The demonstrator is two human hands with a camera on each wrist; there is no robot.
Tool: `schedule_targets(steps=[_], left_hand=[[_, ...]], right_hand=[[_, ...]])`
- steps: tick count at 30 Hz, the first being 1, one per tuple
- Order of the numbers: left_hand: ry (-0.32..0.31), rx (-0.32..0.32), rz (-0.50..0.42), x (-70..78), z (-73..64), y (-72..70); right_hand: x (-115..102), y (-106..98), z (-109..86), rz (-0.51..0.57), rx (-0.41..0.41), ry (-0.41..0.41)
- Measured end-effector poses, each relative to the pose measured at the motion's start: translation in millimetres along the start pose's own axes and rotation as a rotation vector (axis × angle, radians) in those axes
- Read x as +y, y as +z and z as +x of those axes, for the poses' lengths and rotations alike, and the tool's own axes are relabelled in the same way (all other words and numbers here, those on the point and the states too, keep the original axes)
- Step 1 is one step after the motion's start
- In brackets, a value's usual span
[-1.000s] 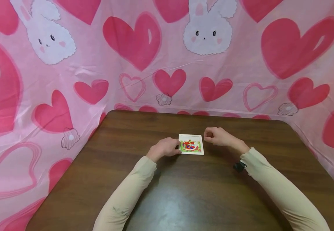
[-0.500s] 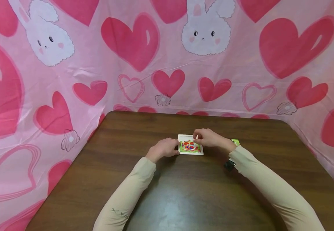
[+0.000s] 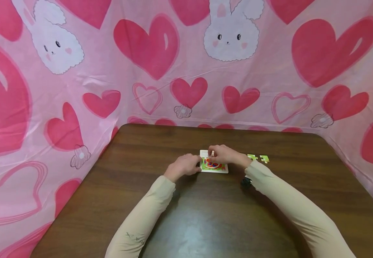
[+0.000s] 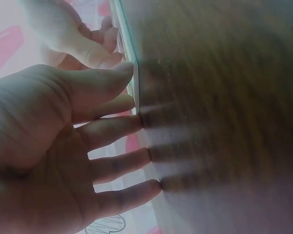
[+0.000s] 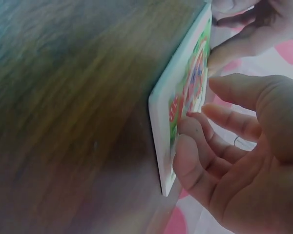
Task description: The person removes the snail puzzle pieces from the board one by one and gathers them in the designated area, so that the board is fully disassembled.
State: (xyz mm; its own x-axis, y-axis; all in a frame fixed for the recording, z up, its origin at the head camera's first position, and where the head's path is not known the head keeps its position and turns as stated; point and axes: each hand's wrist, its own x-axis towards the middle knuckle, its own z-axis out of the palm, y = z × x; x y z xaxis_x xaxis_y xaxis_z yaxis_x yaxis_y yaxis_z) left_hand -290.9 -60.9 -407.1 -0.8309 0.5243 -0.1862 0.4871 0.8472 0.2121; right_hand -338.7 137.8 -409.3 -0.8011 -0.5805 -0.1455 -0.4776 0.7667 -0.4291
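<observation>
A white-framed jigsaw puzzle [image 3: 215, 166] lies flat on the brown table, its printed picture red, blue, yellow and green. The upper part of its tray shows bare white. At the tray's left edge my left hand [image 3: 184, 165] rests with fairly straight fingers; in the left wrist view its thumb touches the tray corner [image 4: 135, 73] and the other fingertips meet the tabletop. Above the puzzle, my right hand [image 3: 226, 154] pinches a small pale puzzle piece [image 3: 212, 153], mostly hidden by thumb and forefinger. The remaining right fingers curl near the tray surface in the right wrist view.
Two loose green puzzle pieces, a nearer one [image 3: 252, 157] and a farther one [image 3: 264, 158], lie right of the tray, just beyond the right wrist. A pink cloth [image 3: 186, 53] with hearts and rabbits hangs behind the table [image 3: 160, 143].
My right hand has moved left from beside the tray to over the puzzle's upper part. The loose green pieces have come into view behind its wrist. The left hand stays put.
</observation>
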Motion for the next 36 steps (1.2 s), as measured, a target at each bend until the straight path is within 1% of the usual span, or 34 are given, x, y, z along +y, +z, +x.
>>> schedule_targets(steps=[4, 9, 11, 20, 28, 33, 36], left_hand=[[-0.002, 0.005, -0.003, 1.4, 1.6, -0.4], [-0.013, 0.019, 0.02, 0.9, 3.1, -0.6], [-0.021, 0.012, 0.023, 0.8, 2.8, -1.0], [-0.014, -0.001, -0.009, 0.6, 3.2, -3.4], [-0.021, -0.005, -0.063, -1.9, 4.8, -5.4], [-0.053, -0.022, -0.038, -5.2, 2.3, -2.2], [-0.052, -0.018, -0.028, -6.0, 2.4, -0.6]], right_hand=[[1.2, 2.2, 1.9, -0.027, -0.013, 0.005], [0.0, 1.4, 0.3, -0.037, -0.013, -0.012], [-0.2, 0.8, 0.1, -0.039, -0.017, -0.006], [-0.3, -1.0, -0.8, 0.013, -0.047, 0.038], [-0.8, 0.0, 1.1, 0.012, -0.01, 0.051], [-4.4, 4.6, 4.8, 0.057, -0.011, 0.027], [-5.0, 5.3, 5.6, 0.058, -0.002, 0.015]])
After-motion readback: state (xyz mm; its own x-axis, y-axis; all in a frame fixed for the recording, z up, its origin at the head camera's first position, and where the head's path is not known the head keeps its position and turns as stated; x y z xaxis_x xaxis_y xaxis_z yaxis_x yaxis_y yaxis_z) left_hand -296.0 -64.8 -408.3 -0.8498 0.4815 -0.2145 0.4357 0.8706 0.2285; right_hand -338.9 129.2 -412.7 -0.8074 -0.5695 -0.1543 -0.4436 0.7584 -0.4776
